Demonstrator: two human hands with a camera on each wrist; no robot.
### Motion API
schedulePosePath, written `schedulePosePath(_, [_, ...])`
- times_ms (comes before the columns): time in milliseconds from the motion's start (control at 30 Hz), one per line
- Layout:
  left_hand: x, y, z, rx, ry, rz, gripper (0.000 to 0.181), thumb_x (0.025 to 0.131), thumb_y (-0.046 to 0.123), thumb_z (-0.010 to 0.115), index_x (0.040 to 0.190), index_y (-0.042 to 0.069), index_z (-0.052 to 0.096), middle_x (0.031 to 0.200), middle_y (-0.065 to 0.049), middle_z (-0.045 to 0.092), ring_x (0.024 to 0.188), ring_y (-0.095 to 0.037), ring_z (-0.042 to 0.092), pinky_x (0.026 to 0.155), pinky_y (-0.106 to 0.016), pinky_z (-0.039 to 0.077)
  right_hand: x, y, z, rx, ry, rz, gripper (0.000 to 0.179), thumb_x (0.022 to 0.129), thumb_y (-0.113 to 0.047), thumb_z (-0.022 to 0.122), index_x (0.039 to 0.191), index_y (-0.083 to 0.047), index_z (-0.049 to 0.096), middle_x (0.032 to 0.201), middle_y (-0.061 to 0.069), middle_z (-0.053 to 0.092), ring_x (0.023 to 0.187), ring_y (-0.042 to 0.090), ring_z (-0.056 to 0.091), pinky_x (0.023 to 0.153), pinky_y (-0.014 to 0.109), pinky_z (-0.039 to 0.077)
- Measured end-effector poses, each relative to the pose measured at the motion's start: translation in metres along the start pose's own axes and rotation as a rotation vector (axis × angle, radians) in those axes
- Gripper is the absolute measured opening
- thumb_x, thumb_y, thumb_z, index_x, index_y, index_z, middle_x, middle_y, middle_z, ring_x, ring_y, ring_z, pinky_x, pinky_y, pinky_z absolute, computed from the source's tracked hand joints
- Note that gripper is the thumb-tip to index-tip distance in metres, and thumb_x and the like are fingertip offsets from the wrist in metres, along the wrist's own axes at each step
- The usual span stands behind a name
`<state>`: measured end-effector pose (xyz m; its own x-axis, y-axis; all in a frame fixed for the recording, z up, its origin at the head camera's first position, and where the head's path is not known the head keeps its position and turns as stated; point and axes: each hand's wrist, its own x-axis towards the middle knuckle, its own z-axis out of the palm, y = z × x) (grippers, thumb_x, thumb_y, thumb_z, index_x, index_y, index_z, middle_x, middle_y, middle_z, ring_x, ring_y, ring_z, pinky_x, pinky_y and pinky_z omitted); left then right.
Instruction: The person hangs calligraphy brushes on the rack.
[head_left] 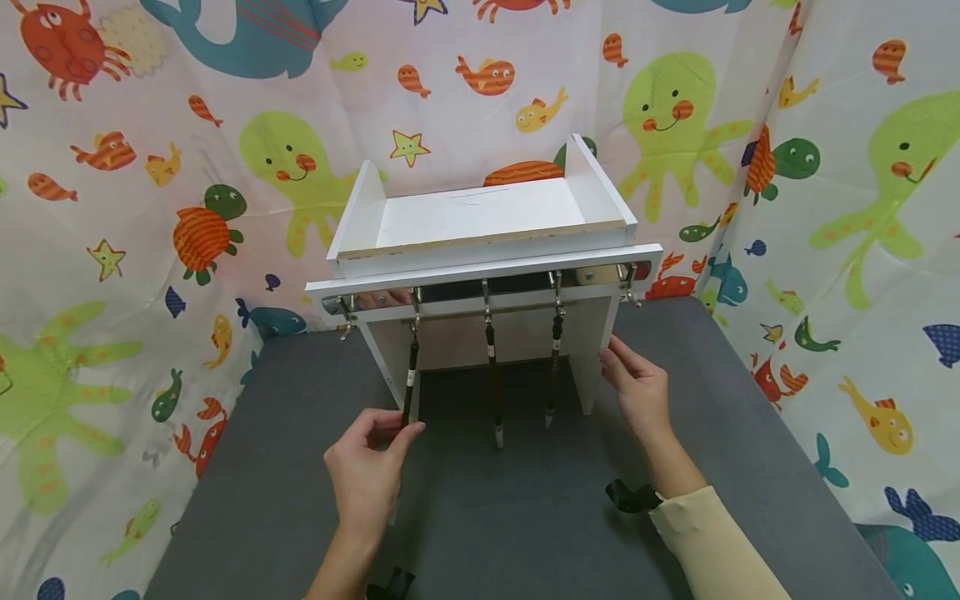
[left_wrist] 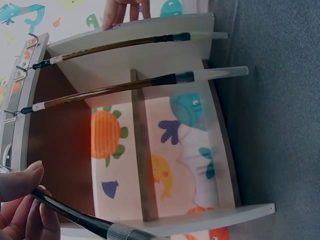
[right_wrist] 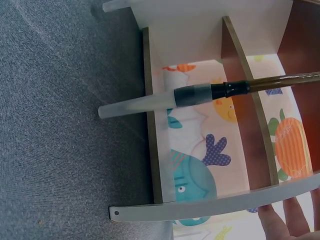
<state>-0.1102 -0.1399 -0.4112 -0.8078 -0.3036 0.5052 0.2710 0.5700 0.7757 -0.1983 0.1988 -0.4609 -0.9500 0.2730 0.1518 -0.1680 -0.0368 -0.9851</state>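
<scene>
My left hand (head_left: 369, 467) pinches the lower part of a dark-handled brush (head_left: 411, 375) between thumb and fingers. Its upper end is at a hook on the rack's left side, and in the left wrist view it has a grey ribbed collar. Two more brushes, a middle one (head_left: 493, 375) and a right one (head_left: 555, 367), hang from hooks with brown handles and clear caps. My right hand (head_left: 639, 390) touches the right side panel (head_left: 596, 354) of a white shelf (head_left: 480, 267), fingers laid against its outer face.
A metal hook rail (head_left: 525, 283) runs along the shelf's front, with a bare hook (head_left: 347, 312) at the left end and another (head_left: 628, 283) at the right. The shelf stands on a grey table (head_left: 510, 517). Sea-animal curtains (head_left: 450, 108) hang behind and beside it.
</scene>
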Motion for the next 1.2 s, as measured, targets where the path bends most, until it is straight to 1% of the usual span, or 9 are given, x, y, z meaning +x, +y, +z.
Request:
schedulePosePath(67, [-0.0003, 0.0001, -0.0001, 0.001, 0.000, 0.002, 0.022, 0.068, 0.030, 0.085, 0.081, 0.018, 0.072, 0.076, 0.007, 0.071, 0.066, -0.008, 0.065, 0.056, -0.016, 0.049, 0.0007, 0.0012, 0.0003, 0.001, 0.003, -0.005, 0.040, 0.090, -0.020, 0.065, 0.128, -0.008, 0.060, 0.124, 0.001, 0.065, 0.103, 0.000, 0.064, 0.084, 0.023, 0.051])
schedulePosePath(367, [-0.0023, -0.0025, 0.0007, 0.015, -0.003, -0.001, 0.020, 0.068, 0.021, 0.086, 0.081, 0.017, 0.071, 0.076, 0.006, 0.072, 0.066, -0.008, 0.065, 0.057, -0.015, 0.049, 0.0023, 0.0033, 0.0011, 0.078, 0.036, 0.011, 0.041, 0.088, -0.016, 0.068, 0.126, -0.003, 0.061, 0.113, -0.008, 0.069, 0.099, 0.000, 0.065, 0.080, 0.020, 0.053])
schedulePosePath(567, [-0.0019, -0.0032, 0.0008, 0.022, 0.001, -0.001, 0.020, 0.068, 0.023, 0.085, 0.082, 0.016, 0.071, 0.076, 0.006, 0.071, 0.066, -0.008, 0.065, 0.056, -0.018, 0.050, 0.0025, 0.0042, 0.0013, 0.095, 0.028, 0.026, 0.042, 0.088, -0.014, 0.067, 0.127, -0.002, 0.059, 0.114, -0.007, 0.068, 0.099, -0.001, 0.065, 0.081, 0.020, 0.053])
schedulePosePath(700, [-0.0005, -0.0020, 0.0001, 0.020, 0.010, 0.006, 0.020, 0.069, 0.025, 0.085, 0.082, 0.015, 0.072, 0.077, 0.005, 0.072, 0.066, -0.008, 0.065, 0.056, -0.016, 0.049, 0.0025, 0.0036, 0.0016, 0.092, 0.028, 0.035, 0.042, 0.088, -0.016, 0.067, 0.127, -0.003, 0.059, 0.114, -0.008, 0.068, 0.099, 0.000, 0.065, 0.082, 0.020, 0.052])
schedulePosePath(833, [0.0013, -0.0001, -0.0004, 0.021, 0.014, 0.020, 0.019, 0.069, 0.020, 0.085, 0.082, 0.016, 0.072, 0.077, 0.005, 0.072, 0.066, -0.009, 0.065, 0.057, -0.015, 0.049, 0.0024, 0.0026, 0.0016, 0.075, 0.027, 0.034, 0.041, 0.088, -0.016, 0.067, 0.127, -0.004, 0.060, 0.115, -0.007, 0.068, 0.100, 0.000, 0.065, 0.084, 0.023, 0.052])
schedulePosePath(1000, [0.0017, 0.0001, -0.0005, 0.049, 0.016, 0.022, 0.019, 0.069, 0.023, 0.085, 0.082, 0.018, 0.072, 0.076, 0.007, 0.072, 0.065, -0.007, 0.065, 0.056, -0.022, 0.051, 0.0024, 0.0018, 0.0017, 0.045, 0.016, 0.017, 0.040, 0.089, -0.018, 0.066, 0.127, -0.005, 0.060, 0.119, -0.003, 0.067, 0.102, 0.001, 0.064, 0.086, 0.027, 0.051])
schedulePosePath(1067, [0.0017, -0.0003, -0.0004, 0.055, 0.018, 0.032, 0.019, 0.069, 0.025, 0.085, 0.081, 0.018, 0.072, 0.076, 0.007, 0.072, 0.065, -0.007, 0.065, 0.056, -0.022, 0.051, 0.0025, 0.0019, 0.0016, 0.047, 0.019, 0.017, 0.040, 0.089, -0.018, 0.066, 0.127, -0.006, 0.061, 0.120, -0.001, 0.067, 0.101, 0.001, 0.065, 0.085, 0.026, 0.051])
schedulePosePath(1200, [0.0026, -0.0002, 0.0001, 0.046, 0.023, 0.067, 0.019, 0.069, 0.022, 0.085, 0.082, 0.016, 0.072, 0.076, 0.006, 0.071, 0.065, -0.008, 0.066, 0.056, -0.019, 0.050, 0.0021, 0.0026, 0.0016, 0.050, 0.035, 0.025, 0.040, 0.088, -0.018, 0.067, 0.126, -0.006, 0.061, 0.117, -0.005, 0.068, 0.099, 0.000, 0.065, 0.083, 0.022, 0.052])
